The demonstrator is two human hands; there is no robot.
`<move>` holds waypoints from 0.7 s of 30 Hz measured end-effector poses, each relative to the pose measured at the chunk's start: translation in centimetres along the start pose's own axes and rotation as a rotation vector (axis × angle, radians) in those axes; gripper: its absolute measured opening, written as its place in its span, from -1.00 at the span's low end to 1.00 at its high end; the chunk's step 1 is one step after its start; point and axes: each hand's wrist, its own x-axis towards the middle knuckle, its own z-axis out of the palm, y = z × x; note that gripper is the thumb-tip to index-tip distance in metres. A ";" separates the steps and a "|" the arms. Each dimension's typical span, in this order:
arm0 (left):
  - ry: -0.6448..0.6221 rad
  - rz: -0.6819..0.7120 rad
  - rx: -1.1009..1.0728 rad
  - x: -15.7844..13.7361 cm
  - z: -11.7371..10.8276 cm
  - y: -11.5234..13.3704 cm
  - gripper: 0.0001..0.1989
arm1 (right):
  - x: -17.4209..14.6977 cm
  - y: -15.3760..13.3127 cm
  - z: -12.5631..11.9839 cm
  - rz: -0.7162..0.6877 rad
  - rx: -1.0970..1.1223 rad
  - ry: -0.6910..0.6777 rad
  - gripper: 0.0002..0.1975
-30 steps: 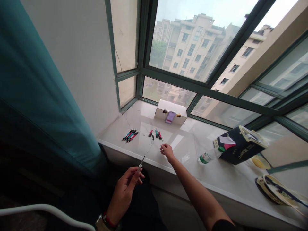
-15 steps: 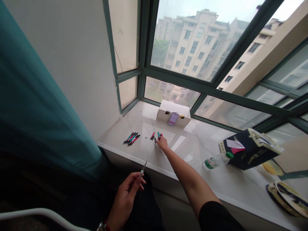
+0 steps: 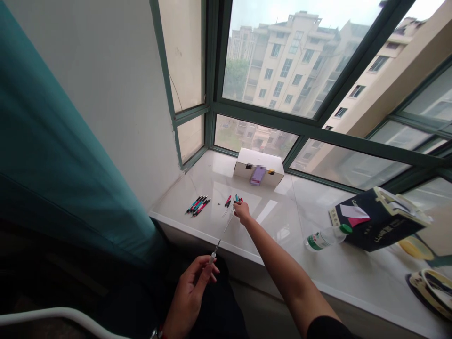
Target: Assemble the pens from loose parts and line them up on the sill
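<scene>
My left hand (image 3: pixel 196 285), in front of the sill's edge, pinches a slim white pen part (image 3: pixel 212 257) with a thin grey tip pointing up and away. Over the windowsill (image 3: pixel 254 230), my right hand (image 3: pixel 242 210) reaches down with its fingers together at a group of small pen parts. Whatever lies between these fingertips is hidden. Teal and red pen barrels (image 3: pixel 237 198) show just beyond them. Left of that hand are a red and black pen piece (image 3: pixel 228 201) and a thin white refill (image 3: pixel 228 223). Assembled pens (image 3: pixel 197 205) lie side by side farther left.
At the back by the window stands a white box (image 3: pixel 259 165) with a purple patch on its front. To the right are a lying bottle (image 3: pixel 326 238) with a green cap, a dark blue bag (image 3: pixel 376 219) and a round dish-like item (image 3: pixel 432 289). A teal curtain (image 3: pixel 70 155) hangs left.
The whole view has shifted slightly, so things sit a little farther right. My right hand stays at the small pen parts, and my left hand keeps its hold on the white piece.
</scene>
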 end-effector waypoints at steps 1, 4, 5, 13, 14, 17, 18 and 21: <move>0.001 0.004 0.003 0.0 0.0 0.1 -0.68 | -1.3 -0.3 -0.5 -0.002 0.068 -0.029 -0.78; 0.013 0.011 0.012 0.0 0.0 0.5 -0.69 | -6.5 -1.3 -2.4 -0.060 0.281 -0.123 -0.75; 0.014 0.012 0.015 0.0 0.0 0.6 -0.69 | -8.6 -1.8 -3.0 -0.100 0.496 -0.207 -0.75; -0.013 0.022 0.050 -0.6 0.8 1.4 -0.69 | -21.2 -6.4 -5.5 -0.369 1.002 -0.448 -0.79; -0.014 0.026 0.052 -0.7 0.9 1.5 -0.69 | -21.8 -6.7 -5.6 -0.366 1.007 -0.452 -0.77; -0.009 0.031 0.055 -1.2 0.9 1.6 -0.69 | -22.7 -7.0 -5.7 -0.344 1.002 -0.478 -0.73; -0.005 0.032 0.056 -1.3 0.9 1.7 -0.69 | -22.9 -7.0 -5.6 -0.339 0.994 -0.482 -0.72; 0.004 0.032 0.055 -1.7 0.8 1.8 -0.68 | -23.4 -6.8 -5.5 -0.334 0.968 -0.476 -0.69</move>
